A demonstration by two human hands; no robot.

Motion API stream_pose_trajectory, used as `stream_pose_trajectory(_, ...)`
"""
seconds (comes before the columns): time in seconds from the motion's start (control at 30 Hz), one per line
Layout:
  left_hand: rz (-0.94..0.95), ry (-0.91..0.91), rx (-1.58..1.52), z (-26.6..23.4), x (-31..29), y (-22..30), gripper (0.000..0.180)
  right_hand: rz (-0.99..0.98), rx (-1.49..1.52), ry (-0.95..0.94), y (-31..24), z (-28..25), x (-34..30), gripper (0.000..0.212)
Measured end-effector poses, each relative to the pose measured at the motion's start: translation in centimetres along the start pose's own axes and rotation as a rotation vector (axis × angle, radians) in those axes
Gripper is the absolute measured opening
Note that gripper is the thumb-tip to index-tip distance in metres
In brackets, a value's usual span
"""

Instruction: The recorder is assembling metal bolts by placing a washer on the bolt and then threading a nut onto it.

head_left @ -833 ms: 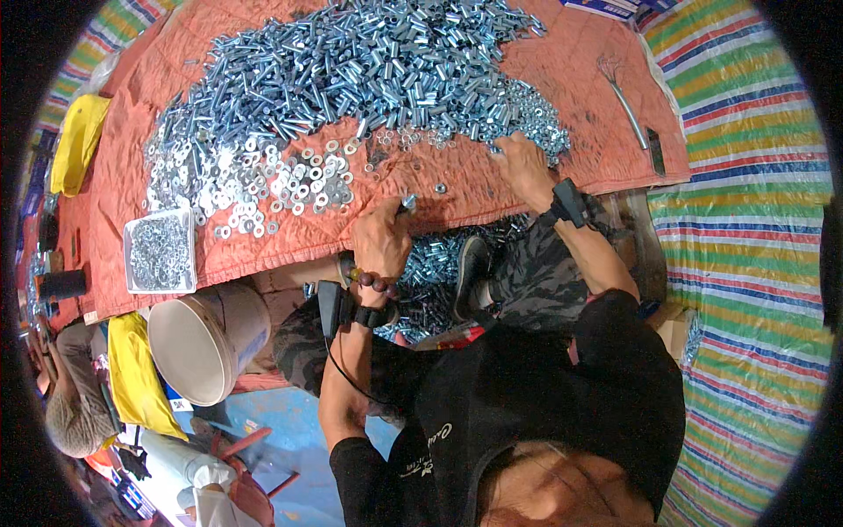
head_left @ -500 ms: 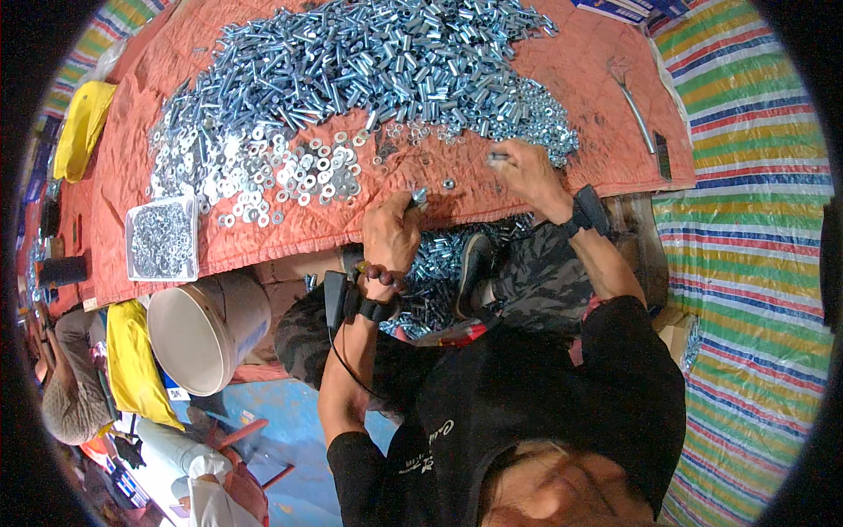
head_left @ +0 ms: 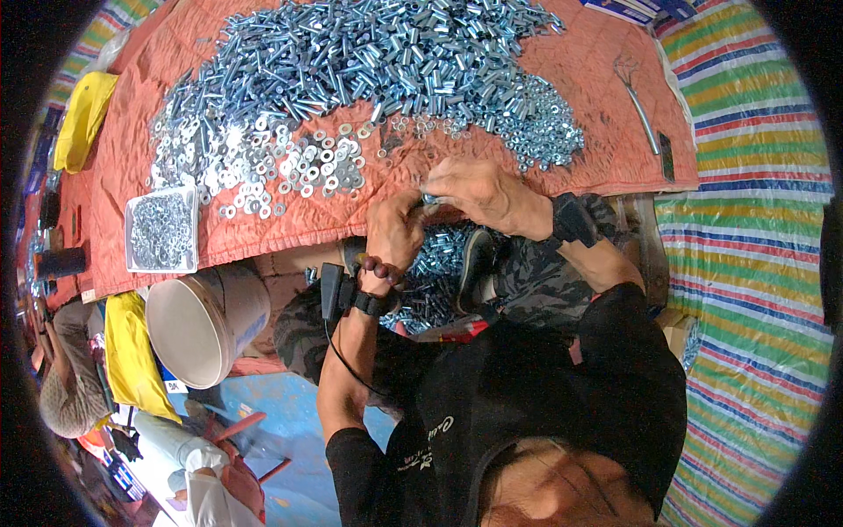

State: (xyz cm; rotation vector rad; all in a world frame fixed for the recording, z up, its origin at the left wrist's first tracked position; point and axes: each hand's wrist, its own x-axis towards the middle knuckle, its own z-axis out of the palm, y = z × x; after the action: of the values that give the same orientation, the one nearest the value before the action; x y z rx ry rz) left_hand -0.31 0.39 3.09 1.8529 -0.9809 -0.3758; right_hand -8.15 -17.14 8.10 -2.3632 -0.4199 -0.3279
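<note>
Both my hands meet just above the front edge of the orange quilted cloth. My left hand is closed, its thumb and finger pinching a small shiny metal fastener whose exact kind I cannot make out. Fingertips of my right hand close on the same spot from the right; whatever else they hold is hidden. Beyond the hands lie flat washers, small hex nuts and a big heap of zinc-coloured bolts and sleeves. A few thin rings lie between.
A clear square tub of small rings stands at the cloth's left corner. Below it, a white bucket lies tilted. A bent metal hand tool rests at the right. Finished-looking metal pieces fill the space between my legs. Another person sits lower left.
My right hand has moved left and down from beside the nuts to meet my left hand. The loose small ring on the cloth is now out of sight. My left hand has barely moved.
</note>
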Motion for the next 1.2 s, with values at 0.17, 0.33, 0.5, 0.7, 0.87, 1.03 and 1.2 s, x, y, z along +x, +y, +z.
stream_pose_trajectory(0.17,-0.108,-0.057,-0.079,0.2,-0.2,0.3,0.017,-0.049,-0.002,-0.099,0.2,-0.7,0.3,0.02)
stream_pose_trajectory(0.33,-0.13,-0.005,-0.084,0.4,-0.1,0.8,0.014,0.167,0.048,0.001,-0.3,-0.7,0.2,0.016)
stream_pose_trajectory(0.5,0.047,0.096,0.108,0.7,0.0,0.5,0.017,0.407,-0.049,-0.03,-1.2,-0.3,-0.8,0.033)
stream_pose_trajectory(0.7,0.1,0.199,0.05,0.3,0.1,0.4,0.016,0.567,0.231,0.246,-3.7,0.5,-0.5,0.059)
stream_pose_trajectory(0.87,-0.011,0.184,-0.043,-0.1,0.1,0.7,0.016,0.664,0.541,-0.037,-4.8,0.0,-2.0,0.062)
stream_pose_trajectory(1.03,-0.013,0.223,-0.059,0.0,0.2,0.4,0.02,0.617,0.556,0.27,-4.5,1.6,-1.3,0.063)
stream_pose_trajectory(1.2,-0.097,0.169,0.0,-0.4,0.3,0.0,0.018,0.617,0.61,-0.151,-4.2,0.6,-2.3,0.057)
